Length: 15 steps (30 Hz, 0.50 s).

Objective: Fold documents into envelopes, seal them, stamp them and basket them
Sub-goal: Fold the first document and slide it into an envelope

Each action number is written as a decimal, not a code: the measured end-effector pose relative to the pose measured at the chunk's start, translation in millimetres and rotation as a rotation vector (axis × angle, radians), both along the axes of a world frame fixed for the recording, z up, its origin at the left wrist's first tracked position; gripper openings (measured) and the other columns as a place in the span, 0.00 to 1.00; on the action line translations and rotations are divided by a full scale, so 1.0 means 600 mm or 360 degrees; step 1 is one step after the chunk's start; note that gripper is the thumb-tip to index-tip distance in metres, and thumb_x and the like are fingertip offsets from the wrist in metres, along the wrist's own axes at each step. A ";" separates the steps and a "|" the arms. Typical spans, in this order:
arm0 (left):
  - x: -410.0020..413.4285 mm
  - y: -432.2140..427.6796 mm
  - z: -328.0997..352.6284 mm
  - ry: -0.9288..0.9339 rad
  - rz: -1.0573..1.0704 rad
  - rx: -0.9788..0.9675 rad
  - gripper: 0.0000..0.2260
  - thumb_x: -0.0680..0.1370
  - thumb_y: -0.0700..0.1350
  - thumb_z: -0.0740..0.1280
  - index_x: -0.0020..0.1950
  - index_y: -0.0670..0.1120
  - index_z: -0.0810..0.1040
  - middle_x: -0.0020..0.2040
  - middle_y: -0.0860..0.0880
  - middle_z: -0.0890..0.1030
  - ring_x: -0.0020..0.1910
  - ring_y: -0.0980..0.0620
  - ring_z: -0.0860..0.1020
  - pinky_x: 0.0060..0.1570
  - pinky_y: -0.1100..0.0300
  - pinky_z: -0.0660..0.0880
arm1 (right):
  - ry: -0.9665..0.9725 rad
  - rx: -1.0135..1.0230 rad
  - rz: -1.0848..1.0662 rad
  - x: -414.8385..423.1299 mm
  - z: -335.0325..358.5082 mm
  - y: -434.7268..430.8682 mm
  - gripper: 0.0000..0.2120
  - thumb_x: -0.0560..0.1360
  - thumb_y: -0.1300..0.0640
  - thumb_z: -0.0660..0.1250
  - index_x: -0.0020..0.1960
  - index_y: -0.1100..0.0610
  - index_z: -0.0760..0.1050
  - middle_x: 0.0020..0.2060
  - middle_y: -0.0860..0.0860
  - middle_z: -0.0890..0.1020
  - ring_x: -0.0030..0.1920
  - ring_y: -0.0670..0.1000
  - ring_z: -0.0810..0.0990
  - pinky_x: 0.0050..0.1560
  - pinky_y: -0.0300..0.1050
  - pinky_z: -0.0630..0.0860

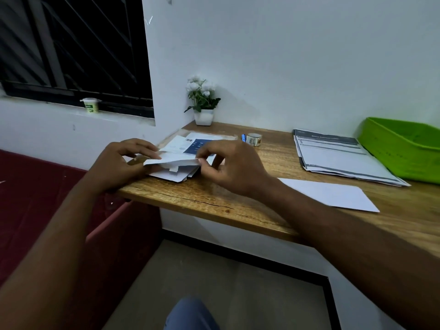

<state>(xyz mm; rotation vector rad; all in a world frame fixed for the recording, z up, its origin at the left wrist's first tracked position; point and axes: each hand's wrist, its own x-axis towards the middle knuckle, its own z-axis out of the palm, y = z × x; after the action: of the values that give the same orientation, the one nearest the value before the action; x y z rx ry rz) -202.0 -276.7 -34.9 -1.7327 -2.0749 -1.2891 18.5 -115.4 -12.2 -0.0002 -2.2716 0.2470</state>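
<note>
A white envelope (172, 161) is lifted just above a small pile of papers at the left end of the wooden desk (238, 198). My left hand (119, 163) pinches its left end and my right hand (228, 167) pinches its right end between thumb and fingers. Under it lie more white envelopes (171, 176) and a printed sheet with a dark blue block (190, 144). A stack of documents (338, 156) lies at the right, next to a green basket (404, 148). One blank white envelope (333, 194) lies flat near the front edge.
A roll of stamps or tape (254, 139) and a blue pen (243, 137) sit behind my right hand. A white potted plant (203, 103) stands in the back corner. A small tub (91, 105) rests on the window sill. A dark red surface (35, 198) lies left of the desk.
</note>
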 end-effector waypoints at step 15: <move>0.085 0.025 0.014 0.0059 -0.0287 0.0381 0.11 0.71 0.49 0.69 0.50 0.45 0.83 0.53 0.52 0.83 0.55 0.54 0.80 0.54 0.61 0.76 | 0.0173 -0.0792 0.0190 0.106 0.028 -0.009 0.03 0.75 0.61 0.70 0.45 0.57 0.83 0.40 0.48 0.85 0.38 0.51 0.85 0.35 0.42 0.79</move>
<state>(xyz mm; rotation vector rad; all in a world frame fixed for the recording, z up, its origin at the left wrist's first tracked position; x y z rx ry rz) -150.9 -261.6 -26.5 -1.8508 -1.6951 -1.4731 82.1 -121.0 4.5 -0.1081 -2.0504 0.8475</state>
